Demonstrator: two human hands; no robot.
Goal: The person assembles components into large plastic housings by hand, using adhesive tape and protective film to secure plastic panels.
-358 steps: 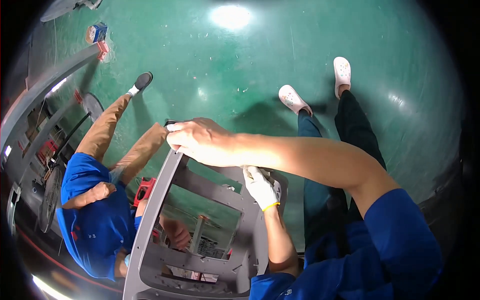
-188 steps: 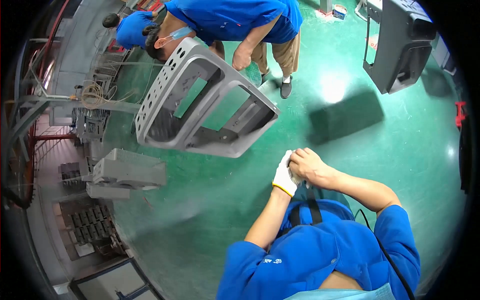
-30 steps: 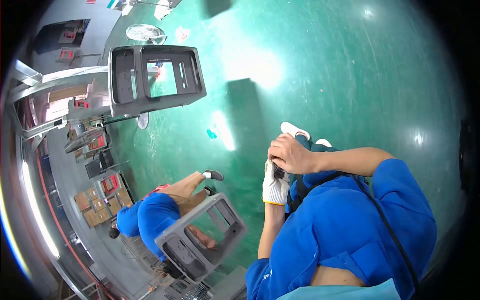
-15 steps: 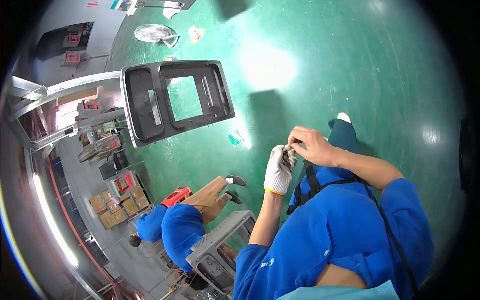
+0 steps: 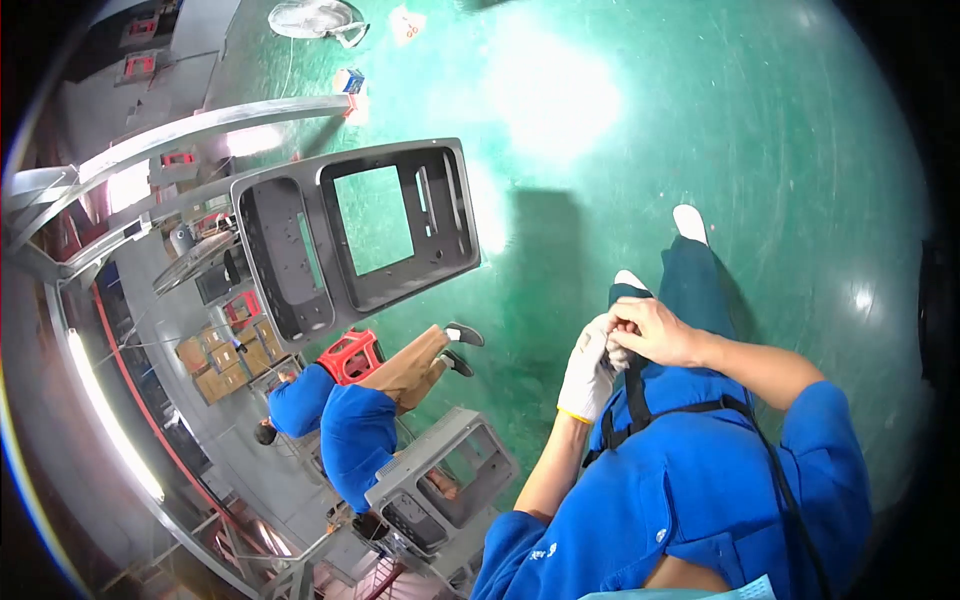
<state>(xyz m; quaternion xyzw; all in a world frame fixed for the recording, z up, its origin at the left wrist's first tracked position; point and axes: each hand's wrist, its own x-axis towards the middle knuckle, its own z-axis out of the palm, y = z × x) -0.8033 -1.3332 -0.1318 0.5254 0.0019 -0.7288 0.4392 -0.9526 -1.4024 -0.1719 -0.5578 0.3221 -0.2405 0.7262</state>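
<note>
My left hand (image 5: pixel 588 372) wears a white knit glove with a yellow cuff. Its fingers are curled in front of my waist, and what lies in them is hidden. Against the glove's fingertips, my bare right hand (image 5: pixel 655 332) is closed in a pinch; anything between its fingers is too small to make out. Ahead and to the left, apart from both hands, hangs a grey housing frame (image 5: pixel 275 220) with a large square opening and narrower slots. A similar grey housing (image 5: pixel 400 482) stands at the lower left, beside my left arm.
Metal rails (image 5: pixel 220 118) run along the left. Two people in blue shirts (image 5: pixel 355 430) bend over at the lower left, near a red plastic stool (image 5: pixel 350 357). Cardboard boxes (image 5: pixel 225 372) are stacked farther left. A fan (image 5: pixel 310 18) stands on the green floor (image 5: pixel 800 180) at the back.
My hands have shifted slightly right and down, and the left fingers have closed over the small dark things seen in the glove. The hanging housing appears slightly lower.
</note>
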